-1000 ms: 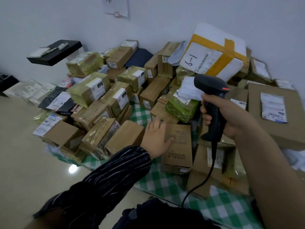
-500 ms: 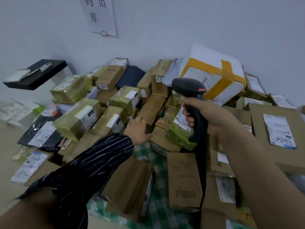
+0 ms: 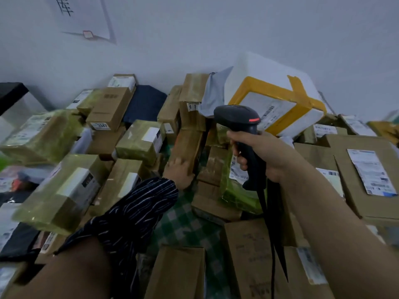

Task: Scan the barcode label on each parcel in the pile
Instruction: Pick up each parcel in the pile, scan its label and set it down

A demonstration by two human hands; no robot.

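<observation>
The pile of parcels point(image 3: 190, 108) fills the view from 9 o'clock round to 3 o'clock and is banked against a pale wall point(image 3: 216, 29). It is mostly brown cardboard, with some pieces wrapped in greenish tape. At 1 o'clock, on top of the heap, a white foam box point(image 3: 265, 72) sits tilted, bound with yellow tape point(image 3: 265, 85) and showing a barcode label on its near face. At 3 o'clock lies a broad cardboard box point(image 3: 349, 190) with a white shipping label point(image 3: 371, 171) facing up. A green checked cloth point(image 3: 183, 223) shows between the parcels at 6 o'clock.

The right hand point(image 3: 265, 154), just right of centre, has its fingers wrapped tightly round the handle of a black barcode scanner point(image 3: 237, 117). The scanner's head points towards 10 o'clock, over the middle of the heap, and its cable point(image 3: 273, 255) drops away to 6 o'clock. Just behind the handle stands a green-wrapped parcel point(image 3: 235, 190), its label point(image 3: 235, 167) partly covered by the hand.

The left hand point(image 3: 179, 171), coming out of a dark striped sleeve point(image 3: 133, 216), rests on a brown parcel point(image 3: 187, 145) at the centre. Its fingers seem to lie flat against the cardboard rather than gripping it, though blur softens them.

At 11 o'clock a paper sign point(image 3: 82, 16) hangs on the wall, and a small tag reading 3347 point(image 3: 99, 125) marks a box at 10 o'clock.
</observation>
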